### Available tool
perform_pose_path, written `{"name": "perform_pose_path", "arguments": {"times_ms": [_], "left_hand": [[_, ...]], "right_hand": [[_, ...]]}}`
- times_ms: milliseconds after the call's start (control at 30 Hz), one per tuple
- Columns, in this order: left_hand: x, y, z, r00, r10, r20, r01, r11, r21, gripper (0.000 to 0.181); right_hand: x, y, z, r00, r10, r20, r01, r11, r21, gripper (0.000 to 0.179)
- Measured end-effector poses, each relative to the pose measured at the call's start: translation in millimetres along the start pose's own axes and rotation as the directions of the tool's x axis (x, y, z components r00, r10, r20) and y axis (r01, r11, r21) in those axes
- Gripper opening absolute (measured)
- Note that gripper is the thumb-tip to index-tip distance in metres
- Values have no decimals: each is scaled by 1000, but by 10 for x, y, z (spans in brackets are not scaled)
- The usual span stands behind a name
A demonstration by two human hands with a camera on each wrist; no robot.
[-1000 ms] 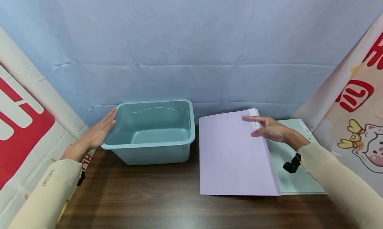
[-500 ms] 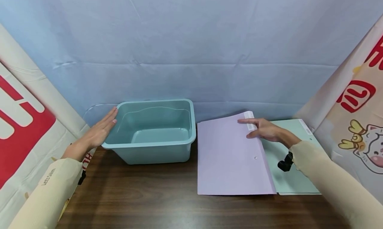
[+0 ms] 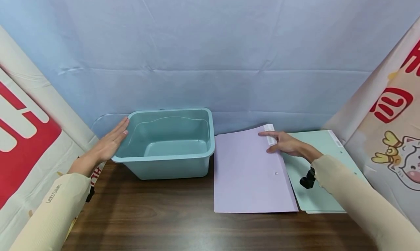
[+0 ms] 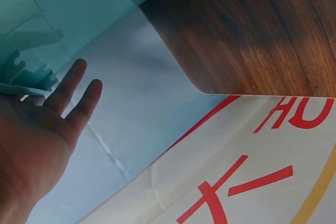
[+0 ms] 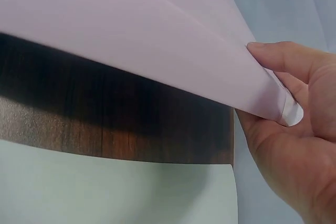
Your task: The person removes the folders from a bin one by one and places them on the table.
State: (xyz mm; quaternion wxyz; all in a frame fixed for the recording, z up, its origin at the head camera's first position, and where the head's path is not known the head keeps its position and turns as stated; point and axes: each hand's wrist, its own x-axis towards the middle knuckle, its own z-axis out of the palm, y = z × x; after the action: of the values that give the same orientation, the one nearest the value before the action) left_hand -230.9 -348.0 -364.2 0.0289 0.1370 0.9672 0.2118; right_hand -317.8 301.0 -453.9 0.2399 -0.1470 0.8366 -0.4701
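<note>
My right hand (image 3: pixel 284 143) grips the far right corner of a pale purple file folder (image 3: pixel 249 171), near its white label. In the right wrist view the thumb lies on one face of the folder (image 5: pixel 173 45) and fingers curl behind its edge, which stands raised off the table. A mint green folder (image 3: pixel 328 163) lies to the right, partly behind the right forearm. With straight fingers, my left hand (image 3: pixel 108 143) touches the left rim of a blue-green plastic bin (image 3: pixel 175 158), also seen in the left wrist view beside the hand (image 4: pixel 47 124). Nothing is visible inside the bin.
The dark wood table (image 3: pixel 157 218) runs along the front. A light blue cloth (image 3: pixel 203 54) hangs behind everything. Printed cloths stand on the left (image 3: pixel 26 134) and right (image 3: pixel 393 141), close to both arms.
My right hand has moved left with the purple folder, bringing it nearer the bin and uncovering more of the green folder. My left hand and the bin have stayed in place.
</note>
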Motion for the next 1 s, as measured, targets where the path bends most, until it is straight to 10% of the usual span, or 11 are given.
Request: {"name": "perform_pose_path", "arguments": {"times_ms": [467,1000], "left_hand": [[-8,-22,14,1000,0,12,0,1000,-17,59],[18,-19,-1,1000,3,11,-3,1000,13,60]], "right_hand": [[19,128,83,997,8,-73,-12,998,-61,79],[-23,109,219,982,-25,-186,-43,934,-353,72]]}}
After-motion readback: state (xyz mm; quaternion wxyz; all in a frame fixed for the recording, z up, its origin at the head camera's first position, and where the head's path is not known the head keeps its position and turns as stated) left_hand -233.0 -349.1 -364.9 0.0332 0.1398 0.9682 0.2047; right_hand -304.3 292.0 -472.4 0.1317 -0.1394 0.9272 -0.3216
